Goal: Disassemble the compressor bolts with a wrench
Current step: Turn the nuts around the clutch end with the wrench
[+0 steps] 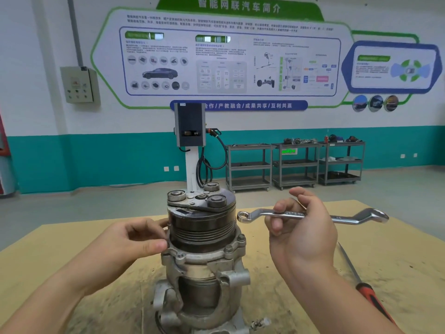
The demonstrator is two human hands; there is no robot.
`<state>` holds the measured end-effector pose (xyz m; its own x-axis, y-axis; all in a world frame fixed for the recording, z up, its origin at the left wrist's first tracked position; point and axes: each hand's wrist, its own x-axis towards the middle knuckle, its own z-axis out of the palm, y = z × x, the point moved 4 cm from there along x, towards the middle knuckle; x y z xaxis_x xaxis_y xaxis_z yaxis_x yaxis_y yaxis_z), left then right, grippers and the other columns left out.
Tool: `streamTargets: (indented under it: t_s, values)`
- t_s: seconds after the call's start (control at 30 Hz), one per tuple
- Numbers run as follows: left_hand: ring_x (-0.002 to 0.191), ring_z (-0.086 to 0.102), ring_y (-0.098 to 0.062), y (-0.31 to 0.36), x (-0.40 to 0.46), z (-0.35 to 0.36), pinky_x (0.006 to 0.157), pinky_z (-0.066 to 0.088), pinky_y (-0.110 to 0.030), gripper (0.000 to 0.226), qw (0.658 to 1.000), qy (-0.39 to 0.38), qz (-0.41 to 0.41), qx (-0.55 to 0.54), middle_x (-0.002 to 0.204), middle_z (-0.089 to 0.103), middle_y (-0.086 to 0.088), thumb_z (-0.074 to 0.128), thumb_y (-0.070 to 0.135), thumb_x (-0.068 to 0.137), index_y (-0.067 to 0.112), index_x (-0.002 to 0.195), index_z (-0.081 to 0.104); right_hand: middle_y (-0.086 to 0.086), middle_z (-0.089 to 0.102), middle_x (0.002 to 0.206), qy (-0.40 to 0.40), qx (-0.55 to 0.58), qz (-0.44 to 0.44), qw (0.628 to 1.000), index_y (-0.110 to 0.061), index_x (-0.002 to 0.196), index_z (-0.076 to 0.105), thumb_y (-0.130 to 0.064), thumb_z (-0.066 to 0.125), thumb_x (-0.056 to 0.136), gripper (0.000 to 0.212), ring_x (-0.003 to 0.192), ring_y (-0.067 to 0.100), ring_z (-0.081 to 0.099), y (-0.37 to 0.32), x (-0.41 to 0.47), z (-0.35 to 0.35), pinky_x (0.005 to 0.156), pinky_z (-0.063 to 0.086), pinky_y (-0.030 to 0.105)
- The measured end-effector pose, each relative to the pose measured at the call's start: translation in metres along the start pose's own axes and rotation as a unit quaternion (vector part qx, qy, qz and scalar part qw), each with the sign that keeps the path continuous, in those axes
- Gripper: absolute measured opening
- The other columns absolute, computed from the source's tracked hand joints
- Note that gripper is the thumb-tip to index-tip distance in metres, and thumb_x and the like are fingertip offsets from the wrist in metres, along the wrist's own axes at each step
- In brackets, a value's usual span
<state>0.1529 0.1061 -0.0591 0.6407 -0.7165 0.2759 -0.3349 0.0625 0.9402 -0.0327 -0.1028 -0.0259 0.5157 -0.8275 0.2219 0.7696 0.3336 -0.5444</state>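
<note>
The compressor stands upright at centre frame, low, on the table, pulley end up. It is cast metal and steel: judged heavy, rigid and stable on its base, though its surfaces look grimy and may be slick.

The left hand rests its fingertips against the left side of the grooved pulley, fingers lightly curled, steadying rather than gripping. The flange below the pulley would give a firmer hold.

The right hand grips the wrench mid-shank, right of centre, clear of the compressor. The wrench is a double offset ring type, bright, stiff steel. Its left ring hangs just beside the pulley, on no bolt. A grip nearer the far end would give more leverage.

Flange bolts show at the right below the pulley, still seated.

A screwdriver with a red and black handle lies at lower right.

Writing: raised lettering on the wrench shank, too blurred to read with confidence. The wall banner reads partly "合作/产教融合/成果共享/互利共赢"; the header at top reads "智能网联汽车简介".
</note>
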Motion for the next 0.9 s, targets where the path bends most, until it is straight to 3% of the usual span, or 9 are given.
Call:
streamTargets:
  t_s: [0.1, 0.2, 0.37, 0.4, 0.47, 0.57, 0.63, 0.73, 0.9]
  values:
    - [0.118, 0.062, -0.008, 0.0, -0.002, 0.004, 0.089, 0.048, -0.029, 0.042, 0.998, -0.001, -0.008, -0.056, 0.112, 0.074, -0.007, 0.097, 0.031, 0.045, 0.005, 0.07, 0.077, 0.009, 0.05, 0.047, -0.008, -0.002, -0.001, 1.0, -0.011, 0.081, 0.052, -0.005, 0.033, 0.093, 0.023, 0.032, 0.018, 0.035, -0.002, -0.004, 0.003, 0.038, 0.033, 0.02]
    - [0.117, 0.062, -0.004, 0.001, -0.005, 0.01, 0.084, 0.055, -0.028, 0.062, 0.996, 0.005, -0.012, -0.089, 0.117, 0.072, -0.005, 0.101, 0.041, 0.031, 0.001, 0.072, 0.078, 0.009, 0.05, 0.047, -0.023, -0.018, 0.012, 1.0, -0.011, 0.081, 0.052, -0.005, 0.033, 0.094, 0.023, 0.032, 0.018, 0.035, 0.0, -0.009, 0.005, 0.036, 0.032, 0.02]
    - [0.115, 0.064, -0.007, -0.002, -0.003, 0.012, 0.09, 0.047, -0.029, 0.058, 0.994, -0.01, 0.01, -0.11, 0.118, 0.072, -0.002, 0.1, 0.042, 0.035, 0.003, 0.072, 0.076, 0.01, 0.056, 0.052, -0.056, -0.083, 0.042, 0.994, -0.009, 0.089, 0.054, -0.014, 0.046, 0.097, 0.012, 0.035, 0.018, 0.043, 0.013, -0.026, -0.004, 0.034, 0.037, 0.022]
    - [0.111, 0.065, -0.01, -0.005, -0.003, 0.016, 0.087, 0.049, -0.028, 0.059, 0.993, -0.028, 0.014, -0.116, 0.117, 0.072, -0.002, 0.099, 0.042, 0.04, 0.005, 0.078, 0.074, 0.012, 0.057, 0.054, -0.065, -0.084, 0.041, 0.993, -0.008, 0.091, 0.053, -0.016, 0.051, 0.095, 0.009, 0.037, 0.018, 0.045, 0.016, -0.03, -0.007, 0.035, 0.039, 0.023]
    - [0.11, 0.063, -0.017, -0.009, -0.004, 0.026, 0.088, 0.051, -0.03, 0.082, 0.992, -0.054, 0.014, -0.116, 0.117, 0.068, -0.005, 0.098, 0.044, 0.043, 0.003, 0.103, 0.061, 0.014, 0.059, 0.058, -0.085, -0.079, 0.035, 0.993, -0.007, 0.092, 0.053, -0.022, 0.058, 0.084, 0.018, 0.039, 0.02, 0.049, 0.017, -0.037, -0.013, 0.037, 0.042, 0.023]
    - [0.13, 0.051, -0.007, -0.01, 0.0, 0.031, 0.108, 0.042, -0.035, 0.117, 0.998, -0.045, 0.033, -0.028, 0.136, 0.056, 0.008, 0.095, 0.057, 0.039, 0.023, 0.136, 0.039, 0.017, 0.061, 0.064, -0.121, -0.064, 0.031, 0.99, -0.007, 0.095, 0.052, -0.021, 0.057, 0.074, 0.026, 0.045, 0.024, 0.054, 0.016, -0.041, -0.02, 0.043, 0.048, 0.025]
    - [0.135, 0.047, -0.007, -0.005, 0.0, 0.034, 0.111, 0.038, -0.039, 0.118, 0.997, -0.065, 0.053, 0.003, 0.143, 0.052, 0.012, 0.091, 0.061, 0.046, 0.034, 0.145, 0.034, 0.018, 0.063, 0.067, -0.139, -0.066, 0.033, 0.988, -0.008, 0.1, 0.051, -0.017, 0.055, 0.075, 0.027, 0.048, 0.025, 0.057, 0.015, -0.041, -0.022, 0.047, 0.05, 0.026]
    - [0.137, 0.045, -0.014, -0.006, -0.004, 0.038, 0.113, 0.034, -0.045, 0.11, 0.996, -0.058, 0.068, 0.003, 0.145, 0.052, 0.008, 0.09, 0.058, 0.054, 0.024, 0.146, 0.04, 0.02, 0.067, 0.069, -0.122, -0.082, 0.016, 0.989, -0.009, 0.105, 0.049, -0.016, 0.058, 0.076, 0.031, 0.047, 0.024, 0.059, 0.014, -0.037, -0.026, 0.044, 0.05, 0.026]
    - [0.116, 0.056, 0.006, -0.007, -0.021, 0.051, 0.092, 0.051, -0.018, 0.103, 0.996, 0.075, 0.022, 0.042, 0.127, 0.059, 0.021, 0.087, 0.073, 0.035, 0.045, 0.125, 0.044, 0.019, 0.071, 0.074, -0.073, -0.109, -0.041, 0.991, -0.011, 0.106, 0.046, -0.024, 0.066, 0.075, 0.039, 0.044, 0.02, 0.059, 0.002, -0.029, -0.033, 0.042, 0.048, 0.022]
